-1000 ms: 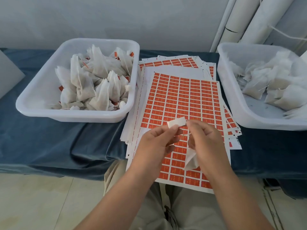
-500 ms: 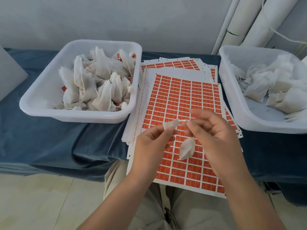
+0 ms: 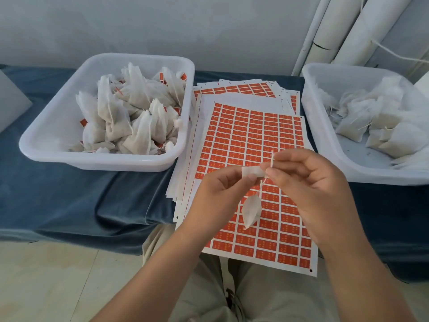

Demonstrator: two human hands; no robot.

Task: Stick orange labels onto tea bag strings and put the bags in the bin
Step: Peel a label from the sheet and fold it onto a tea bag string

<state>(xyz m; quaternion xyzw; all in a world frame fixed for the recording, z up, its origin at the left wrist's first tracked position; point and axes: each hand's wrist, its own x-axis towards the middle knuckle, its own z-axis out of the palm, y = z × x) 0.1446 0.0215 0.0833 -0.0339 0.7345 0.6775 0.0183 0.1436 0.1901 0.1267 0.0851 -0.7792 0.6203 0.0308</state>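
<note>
Pinching label (image 3: 253,173), white side up, in my left hand (image 3: 216,196). My right hand (image 3: 311,184) pinches string (image 3: 272,158). Tea bag (image 3: 250,211) dangles over label sheet (image 3: 255,126), centre of bench (image 3: 69,194). Labelled-bag bin (image 3: 55,129) at 10 o'clock, plain-bag bin (image 3: 310,108) at 2.

Head camera: worn, wide-angle, pointed forward and down.
Table (image 3: 69,201): seen from above, near.
Left hand (image 3: 218,194), right hand (image 3: 308,187): framed centrally, close.

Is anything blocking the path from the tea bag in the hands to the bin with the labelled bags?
Nothing visible. The tea bag hangs from the right hand over the label sheets; the left bin is open-topped, with only its rim to clear.
</note>
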